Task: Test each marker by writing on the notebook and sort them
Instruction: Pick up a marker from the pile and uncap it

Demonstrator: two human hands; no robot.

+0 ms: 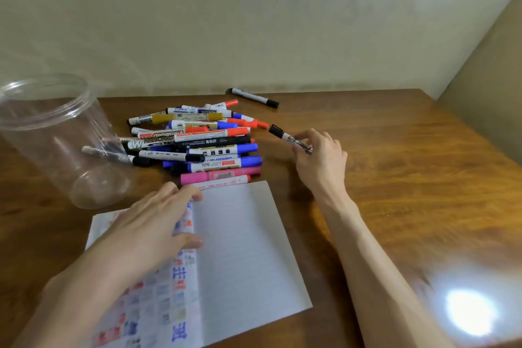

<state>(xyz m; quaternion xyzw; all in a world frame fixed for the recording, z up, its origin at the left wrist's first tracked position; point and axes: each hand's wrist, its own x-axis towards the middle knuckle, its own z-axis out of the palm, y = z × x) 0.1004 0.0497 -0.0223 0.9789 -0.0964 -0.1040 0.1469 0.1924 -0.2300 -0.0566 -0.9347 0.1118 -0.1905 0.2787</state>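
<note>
A person's left hand (149, 223) lies flat, fingers straight, on the printed left page of an open notebook (240, 248) at the near edge of a wooden counter (409, 178), the blank lined right page facing up. A bright glare (471, 311) shines off the wood at near right. Beyond the notebook, the right hand (319, 161) grips a black-capped marker (285, 136) in curled fingers, its cap pointing left toward the pile of markers (197, 144), which lies just past the notebook's top edge in blue, red, pink, black and gold. A clear plastic jar (56, 133), its mouth open, sits at the pile's left, with markers seen through its wall. A lone black marker (254, 97) lies apart near the wall (254, 22).
</note>
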